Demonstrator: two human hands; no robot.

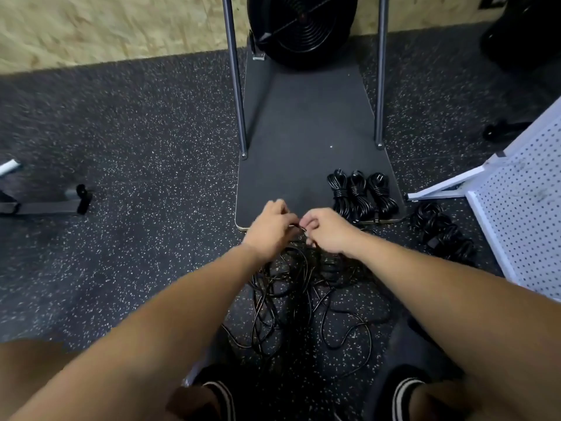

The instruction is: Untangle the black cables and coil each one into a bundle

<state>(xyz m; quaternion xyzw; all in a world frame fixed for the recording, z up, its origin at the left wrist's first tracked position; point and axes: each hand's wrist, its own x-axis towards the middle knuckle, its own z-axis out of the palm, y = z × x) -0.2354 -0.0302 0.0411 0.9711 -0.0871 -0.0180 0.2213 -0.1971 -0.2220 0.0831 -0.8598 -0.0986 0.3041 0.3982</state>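
Near the middle of the frame, seen from the head camera, the left hand and the right hand meet, both with fingers curled, pinching a thin black cable between them. Below the hands, a tangle of loose black cables sprawls in thin glossy loops over the speckled dark floor, running toward the bottom of the frame between 2 feet in dark socks. The tangle has no single direction.

Right of the hands, 3 coiled bundles lie side by side on the near right corner of a dark flat platform. Each is long and narrow, wrapped at the middle, its long axis running up and down the frame. A loose heap of black cable lies on the floor further right, beside a white perforated panel. 2 metal poles rise from the platform, and a round black fan stands at the top.
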